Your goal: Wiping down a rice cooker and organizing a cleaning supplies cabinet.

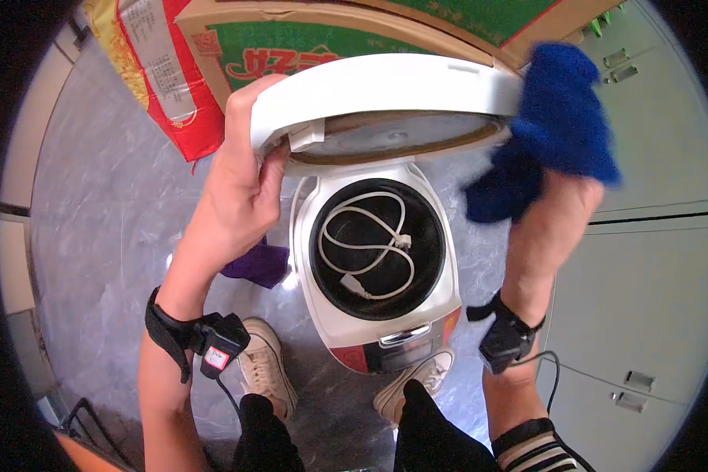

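A white rice cooker (307,283) stands on the floor before me with its lid (383,85) raised. My left hand (248,159) grips the lid's left edge, thumb on the underside and fingers over the outside. In my right hand (566,200) is a blue cloth (566,112), blurred, at the right end of the lid; whether it touches the lid I cannot tell. The cloth hides most of my right fingers. Inside the black inner pot (360,230) lies a coiled white power cord (410,274) with its plug. The lid's inner side looks grey with a brownish rim.
A purple cloth (262,265) lies on the grey marbled floor (106,236), left of the cooker. Behind it stand a green-and-brown cardboard box (354,44) and a red and yellow bag (194,112). Pale cabinets (643,295) line the right. My shoes (265,360) flank the cooker's front.
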The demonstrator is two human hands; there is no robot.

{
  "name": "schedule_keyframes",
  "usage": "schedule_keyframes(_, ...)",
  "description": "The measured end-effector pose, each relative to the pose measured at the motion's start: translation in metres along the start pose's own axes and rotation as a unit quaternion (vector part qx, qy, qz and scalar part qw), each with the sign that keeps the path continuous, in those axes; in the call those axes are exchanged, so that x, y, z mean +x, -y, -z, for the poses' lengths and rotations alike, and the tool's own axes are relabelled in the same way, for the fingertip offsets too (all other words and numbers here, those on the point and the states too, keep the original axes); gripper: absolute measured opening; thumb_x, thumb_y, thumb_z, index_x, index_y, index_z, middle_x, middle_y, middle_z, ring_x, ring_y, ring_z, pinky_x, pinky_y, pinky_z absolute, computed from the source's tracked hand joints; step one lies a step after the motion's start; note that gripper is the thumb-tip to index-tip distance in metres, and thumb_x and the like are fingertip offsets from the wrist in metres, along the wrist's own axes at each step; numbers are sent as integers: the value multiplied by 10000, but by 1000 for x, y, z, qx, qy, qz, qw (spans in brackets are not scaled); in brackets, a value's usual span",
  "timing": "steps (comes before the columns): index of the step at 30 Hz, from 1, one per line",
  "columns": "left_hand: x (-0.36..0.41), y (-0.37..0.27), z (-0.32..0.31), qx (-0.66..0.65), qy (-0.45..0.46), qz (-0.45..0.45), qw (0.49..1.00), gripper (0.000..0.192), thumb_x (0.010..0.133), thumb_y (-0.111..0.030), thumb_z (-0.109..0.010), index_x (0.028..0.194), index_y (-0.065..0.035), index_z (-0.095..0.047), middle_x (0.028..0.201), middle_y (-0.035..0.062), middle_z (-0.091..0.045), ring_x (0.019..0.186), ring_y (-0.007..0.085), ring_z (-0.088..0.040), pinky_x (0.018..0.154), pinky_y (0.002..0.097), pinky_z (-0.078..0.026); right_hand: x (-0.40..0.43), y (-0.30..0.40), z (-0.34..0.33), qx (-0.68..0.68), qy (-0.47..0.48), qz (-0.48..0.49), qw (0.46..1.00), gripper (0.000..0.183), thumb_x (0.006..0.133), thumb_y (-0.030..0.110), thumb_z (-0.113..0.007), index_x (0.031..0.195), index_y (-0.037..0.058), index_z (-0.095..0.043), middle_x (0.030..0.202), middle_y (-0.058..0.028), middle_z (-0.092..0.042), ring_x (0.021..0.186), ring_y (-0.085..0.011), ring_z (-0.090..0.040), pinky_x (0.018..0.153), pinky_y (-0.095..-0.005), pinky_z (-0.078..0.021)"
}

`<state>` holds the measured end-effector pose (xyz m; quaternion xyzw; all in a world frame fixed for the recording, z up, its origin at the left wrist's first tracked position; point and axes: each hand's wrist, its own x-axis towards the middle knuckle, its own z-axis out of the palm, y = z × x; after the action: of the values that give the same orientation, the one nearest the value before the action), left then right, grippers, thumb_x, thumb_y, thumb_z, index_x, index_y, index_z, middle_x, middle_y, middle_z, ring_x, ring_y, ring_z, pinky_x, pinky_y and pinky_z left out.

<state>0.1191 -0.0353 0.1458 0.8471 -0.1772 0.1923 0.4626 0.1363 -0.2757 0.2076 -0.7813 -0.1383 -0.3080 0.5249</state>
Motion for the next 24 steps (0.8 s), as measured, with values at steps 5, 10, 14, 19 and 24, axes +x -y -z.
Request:
schedule_keyframes(5, 11, -1, 3, 46, -24, -74, 996, 573, 769, 150, -435, 1292, -37, -295, 1225, 169, -422, 1131, 305, -481, 950, 327, -376, 17, 11, -33, -229, 13, 126, 965, 395, 599, 105, -768, 967, 63, -629, 888, -61, -561, 894, -170, -545, 837, -274, -415)
schedule_keyframes(10, 13, -10, 4, -86, -51, -30, 995, 476, 781, 22, -584, 1223, -2, -407, 1189, 149, -428, 1159, 255, -423, 958, 331, -362, 39, 25, -29, -230, 81, 27, 970, 283, 576, 158, -749, 799, 38, -623, 797, -53, -534, 754, -169, -538, 709, -271, -438)
schedule_keyframes(14, 44, -39, 17, -32, 33, -40, 998, 451, 649, -47, -716, 1034, -14, -482, 948, 125, -557, 940, 254, -556, 811, 317, -448, 46, 27, -22, -170, 161, -48, 971, 305, 546, 176, -746, 756, 18, -592, 782, -102, -529, 733, -216, -559, 684, -295, -459)
schedule_keyframes(19, 56, -33, 2, -51, -31, -115, 991, 382, 671, -30, -715, 1035, -15, -599, 935, 131, -661, 865, 228, -657, 762, 310, -502, 52, 24, -31, -199, 153, -40, 967, 322, 570, 172, -744, 794, 12, -577, 798, -118, -550, 722, -230, -562, 692, -312, -468)
schedule_keyframes(24, 57, -31, 1, -116, -20, -65, 991, 337, 693, 2, -682, 1024, 3, -618, 943, 144, -662, 872, 232, -657, 773, 305, -496, 47, 19, -37, -196, 149, -34, 969, 333, 583, 175, -740, 817, 7, -574, 825, -118, -549, 751, -226, -560, 714, -308, -464)
